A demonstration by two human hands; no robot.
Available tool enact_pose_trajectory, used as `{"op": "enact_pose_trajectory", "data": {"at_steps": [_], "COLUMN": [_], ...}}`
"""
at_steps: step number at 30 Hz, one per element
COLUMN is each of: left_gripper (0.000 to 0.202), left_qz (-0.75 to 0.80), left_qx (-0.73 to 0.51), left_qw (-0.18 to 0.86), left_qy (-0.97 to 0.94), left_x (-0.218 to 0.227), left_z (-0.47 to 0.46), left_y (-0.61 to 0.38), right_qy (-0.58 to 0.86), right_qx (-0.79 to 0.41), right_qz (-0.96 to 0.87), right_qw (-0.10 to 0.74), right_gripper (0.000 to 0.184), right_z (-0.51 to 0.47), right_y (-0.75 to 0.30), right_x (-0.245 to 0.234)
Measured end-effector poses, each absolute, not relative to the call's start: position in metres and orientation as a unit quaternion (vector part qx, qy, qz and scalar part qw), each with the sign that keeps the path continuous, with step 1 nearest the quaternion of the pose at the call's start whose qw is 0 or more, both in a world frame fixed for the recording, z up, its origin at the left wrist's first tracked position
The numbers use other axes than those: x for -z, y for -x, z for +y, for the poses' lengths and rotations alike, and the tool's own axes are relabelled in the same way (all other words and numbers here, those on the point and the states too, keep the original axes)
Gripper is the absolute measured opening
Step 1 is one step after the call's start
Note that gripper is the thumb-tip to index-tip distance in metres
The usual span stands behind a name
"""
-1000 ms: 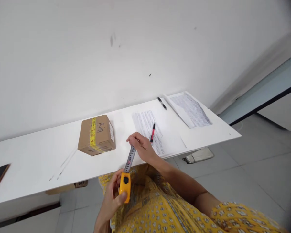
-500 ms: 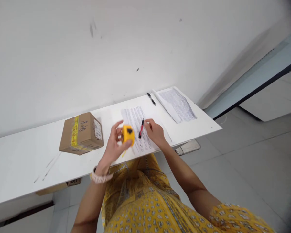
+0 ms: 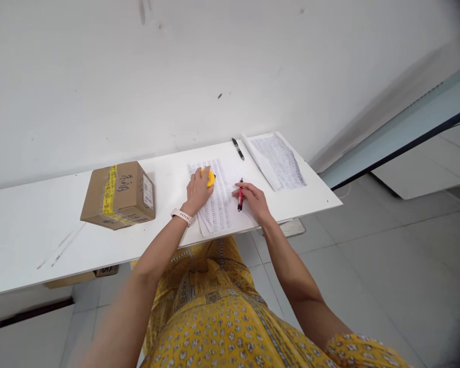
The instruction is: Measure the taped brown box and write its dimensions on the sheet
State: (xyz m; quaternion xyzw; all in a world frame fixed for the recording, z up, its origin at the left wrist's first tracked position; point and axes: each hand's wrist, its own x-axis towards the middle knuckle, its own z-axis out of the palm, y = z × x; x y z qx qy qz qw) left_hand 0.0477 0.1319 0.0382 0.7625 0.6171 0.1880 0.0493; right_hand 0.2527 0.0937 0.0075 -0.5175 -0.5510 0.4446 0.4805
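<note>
Nearest, a yellow patterned garment point(image 3: 214, 317) fills the lower middle, between two bare forearms that reach forward over the white surface point(image 3: 80, 250). A cardboard piece point(image 3: 107, 271) shows beneath the surface's front edge, to the left. A pale pink wristband point(image 3: 182, 216) circles the left wrist. Beyond it, the left hand point(image 3: 199, 190) curls its fingers over a yellow tape measure point(image 3: 210, 178), which sits over a sheet of printed rows point(image 3: 220, 204) (the hand covers much of its case). To the right and just apart from it, the right hand point(image 3: 255, 202) holds a red pen point(image 3: 240, 197) in its fingers, near the right side of those printed rows. Well to the left rests a closed brown box point(image 3: 118, 197), with yellow tape over its top, dark handwriting and a white label on its right side. Farther back, a black pen point(image 3: 237, 148) lies just beside another set of papers point(image 3: 281, 161), densely marked in grey. Behind everything rises a white wall point(image 3: 99, 76), scuffed with dark spots.
</note>
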Motion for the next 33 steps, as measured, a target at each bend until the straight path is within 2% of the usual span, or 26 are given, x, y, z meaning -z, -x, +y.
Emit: {"op": "enact_pose_trajectory", "data": {"at_steps": [2,4,7,13,19,23,27,33], "left_gripper": [0.063,0.067,0.067,0.044,0.037,0.032,0.037,0.05], "left_qz": [0.615,0.615,0.595,0.491,0.504,0.513,0.509,0.508], "left_qx": [-0.188,-0.199,-0.218,-0.228,-0.32,-0.33,-0.296,-0.238], "left_qw": [0.045,0.047,0.032,0.049,-0.005,-0.01,-0.002,-0.025], "left_qy": [-0.764,-0.762,-0.773,-0.839,-0.802,-0.792,-0.808,-0.827], "left_x": [-0.029,-0.022,-0.013,0.005,0.024,0.026,0.025,0.026], "left_z": [0.13,0.123,0.093,0.008,-0.032,-0.038,-0.043,-0.051], "left_y": [-0.043,-0.039,-0.032,-0.027,-0.035,-0.038,-0.038,-0.037], "right_qy": [0.488,0.477,0.471,0.48,0.511,0.498,0.489,0.483], "right_qx": [-0.465,-0.452,-0.439,-0.428,-0.4,-0.396,-0.402,-0.374], "right_qz": [-0.502,-0.499,-0.503,-0.487,-0.5,-0.505,-0.51,-0.537], "right_qw": [0.542,0.565,0.577,0.591,0.573,0.583,0.582,0.582], "right_gripper": [0.031,0.036,0.04,0.04,0.04,0.045,0.055,0.048], "right_z": [0.088,0.084,0.084,0.087,0.079,0.08,0.083,0.081], "right_y": [-0.262,-0.266,-0.265,-0.262,-0.265,-0.266,-0.268,-0.273], "right_x": [-0.002,0.002,0.007,0.008,-0.001,0.002,0.005,0.01]}}
